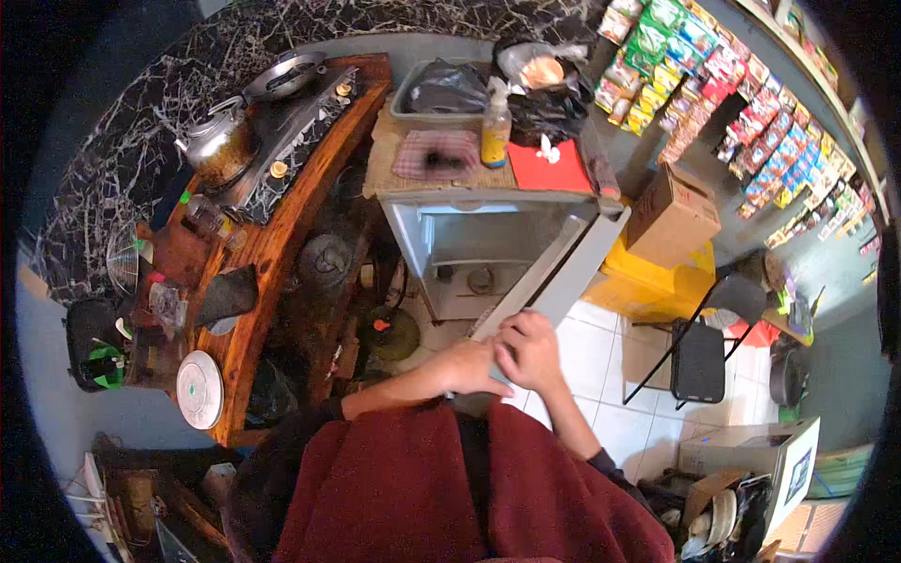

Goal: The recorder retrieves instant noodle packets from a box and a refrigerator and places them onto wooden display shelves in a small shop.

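Note:
A small white refrigerator (pixel 415 239) stands in front of me, its door (pixel 574 264) swung out towards me and to the right. Both hands are at the near end of the door's top edge. My left hand (pixel 468 366) lies at the door's inner side, thumb pointing right. My right hand (pixel 528 348) rests over the door edge with curled fingers, touching or nearly touching the left. Whether either hand grips the door is not clear. On the refrigerator top lie a checked cloth (pixel 436 153), a spray bottle (pixel 496 127), a red sheet (pixel 549 165) and a grey basin (pixel 405 98).
To the left, a wooden counter (pixel 281 232) bears a gas stove (pixel 264 183), a kettle (pixel 222 151), a pan (pixel 288 74) and a plate (pixel 200 389). At right are a cardboard box (pixel 672 214) on a yellow crate (pixel 654 281), a black folding chair (pixel 698 362) and hanging sachets (pixel 725 63).

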Motion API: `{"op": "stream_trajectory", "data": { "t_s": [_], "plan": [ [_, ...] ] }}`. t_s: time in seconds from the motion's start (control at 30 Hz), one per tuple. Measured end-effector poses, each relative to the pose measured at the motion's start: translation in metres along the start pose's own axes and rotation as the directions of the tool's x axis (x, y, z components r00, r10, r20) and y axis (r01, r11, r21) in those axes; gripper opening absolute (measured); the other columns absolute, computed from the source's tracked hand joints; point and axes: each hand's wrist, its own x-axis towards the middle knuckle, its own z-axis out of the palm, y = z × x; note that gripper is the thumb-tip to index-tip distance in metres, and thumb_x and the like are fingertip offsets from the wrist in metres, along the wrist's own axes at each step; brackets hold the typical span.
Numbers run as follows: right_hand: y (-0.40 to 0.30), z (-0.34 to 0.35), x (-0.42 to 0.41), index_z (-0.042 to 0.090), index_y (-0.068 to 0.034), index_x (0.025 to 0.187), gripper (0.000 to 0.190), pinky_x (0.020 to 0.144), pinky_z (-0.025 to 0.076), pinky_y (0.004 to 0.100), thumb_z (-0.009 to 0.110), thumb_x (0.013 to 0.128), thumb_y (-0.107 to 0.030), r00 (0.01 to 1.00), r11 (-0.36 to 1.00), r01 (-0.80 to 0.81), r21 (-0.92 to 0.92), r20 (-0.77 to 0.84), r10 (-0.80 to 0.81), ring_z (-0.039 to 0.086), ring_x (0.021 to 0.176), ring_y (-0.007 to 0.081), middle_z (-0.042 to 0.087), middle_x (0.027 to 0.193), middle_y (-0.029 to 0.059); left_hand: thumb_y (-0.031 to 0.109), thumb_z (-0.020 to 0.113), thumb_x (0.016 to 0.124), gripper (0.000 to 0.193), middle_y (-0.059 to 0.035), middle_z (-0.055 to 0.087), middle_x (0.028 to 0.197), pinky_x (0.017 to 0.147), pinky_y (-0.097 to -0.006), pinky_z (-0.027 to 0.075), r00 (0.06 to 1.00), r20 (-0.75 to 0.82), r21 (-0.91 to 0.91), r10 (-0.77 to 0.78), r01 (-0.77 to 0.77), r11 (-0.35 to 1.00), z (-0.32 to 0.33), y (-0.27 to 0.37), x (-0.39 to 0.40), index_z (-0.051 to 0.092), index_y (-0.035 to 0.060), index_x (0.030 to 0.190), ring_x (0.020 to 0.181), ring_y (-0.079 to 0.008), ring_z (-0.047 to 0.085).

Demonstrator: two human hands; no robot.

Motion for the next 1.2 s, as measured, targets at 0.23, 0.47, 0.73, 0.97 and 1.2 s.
{"op": "stream_trajectory", "data": {
  "t_s": [0.23,0.47,0.73,0.97,1.2],
  "plan": [
    [-0.023,-0.083,-0.077,0.047,-0.003,0.107,0.050,0.091,0.031,0.0388,0.066,0.065,-0.023,0.872,0.872,-0.481,-0.094,-0.151,0.465,0.034,0.112,0.0369,0.031,0.124,0.0209,0.050,0.052,0.075,0.067,-0.0258,0.053,0.086,0.072,-0.0386,0.043,0.985,0.038,-0.200,0.167,-0.156,0.967,0.079,0.030,0.032,0.032,-0.0071,0.105,0.082,-0.0358,0.055],
    [-0.042,-0.114,-0.159,0.042,-0.001,0.112,0.046,0.081,0.039,0.0380,0.059,0.074,-0.022,0.557,0.534,-0.827,-0.175,-0.372,0.742,0.046,0.098,0.0353,0.045,0.107,0.0195,0.029,0.054,0.079,0.050,-0.0174,0.039,0.117,0.093,-0.0359,0.030,0.774,-0.051,-0.442,0.631,-0.584,0.681,0.130,0.043,0.051,0.033,0.0061,0.117,0.113,-0.0300,0.036],
    [-0.005,-0.126,-0.203,0.038,-0.008,0.120,0.054,0.087,0.034,0.0401,0.060,0.071,-0.013,0.448,0.282,-0.894,-0.348,-0.705,0.550,0.039,0.103,0.0357,0.041,0.115,0.0180,0.028,0.057,0.076,0.038,-0.0142,0.051,0.103,0.085,-0.0350,0.038,0.866,0.128,-0.523,0.483,-0.355,0.775,0.177,-0.036,0.124,0.049,0.0038,0.104,0.101,-0.0265,0.047],
    [0.052,0.022,-0.208,0.054,-0.005,0.086,0.022,0.086,0.037,0.0386,0.057,0.066,-0.013,0.932,0.793,-0.341,-0.505,-0.069,0.357,0.048,0.096,0.0297,0.050,0.101,0.0131,0.030,0.061,0.069,0.038,-0.0151,0.056,0.096,0.079,-0.0334,0.041,0.969,0.148,-0.288,0.198,-0.149,0.946,0.229,-0.106,0.203,0.054,0.0027,0.094,0.091,-0.0258,0.053],
    [0.205,0.095,-0.316,0.053,-0.008,0.104,0.039,0.084,0.037,0.0401,0.052,0.071,-0.029,0.487,0.263,-0.857,-0.444,-0.526,0.697,0.050,0.096,0.0298,0.054,0.104,0.0138,0.030,0.052,0.073,0.042,-0.0170,0.052,0.104,0.083,-0.0367,0.039,0.971,0.238,-0.031,-0.002,0.010,0.999,0.259,-0.063,0.251,0.048,0.0051,0.106,0.098,-0.0298,0.050]
  ]
}}
